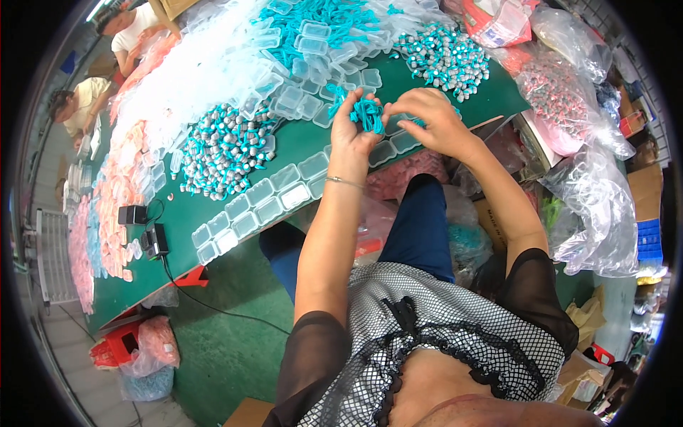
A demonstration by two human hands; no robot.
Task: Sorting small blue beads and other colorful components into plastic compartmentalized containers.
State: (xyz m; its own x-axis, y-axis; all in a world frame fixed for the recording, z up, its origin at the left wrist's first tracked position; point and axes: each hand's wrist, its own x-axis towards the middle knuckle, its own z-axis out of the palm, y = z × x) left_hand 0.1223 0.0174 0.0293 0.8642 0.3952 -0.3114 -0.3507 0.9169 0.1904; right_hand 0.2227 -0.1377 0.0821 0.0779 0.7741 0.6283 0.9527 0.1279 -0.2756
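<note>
In my left hand (351, 128), palm up, lies a bundle of teal cords (367, 114), with loops hanging over the fingers. My right hand (435, 122) is close on its right, fingers bent and fingertips near the bundle. A short bit of teal cord (413, 123) shows under the right fingers; its full length is hidden. Below both hands, clear plastic boxes (284, 176) stand in two rows along the table's near edge. Behind my hands spread loose clear boxes (313, 44) and a heap of teal cords (341, 28).
Heaps of small grey-and-teal pieces lie left (224, 151) and right (447, 60) on the green table (171, 235). Black adapters (153, 240) with a cable sit at left. Filled plastic bags (594, 206) crowd the right side. Two people (89, 107) work at far left.
</note>
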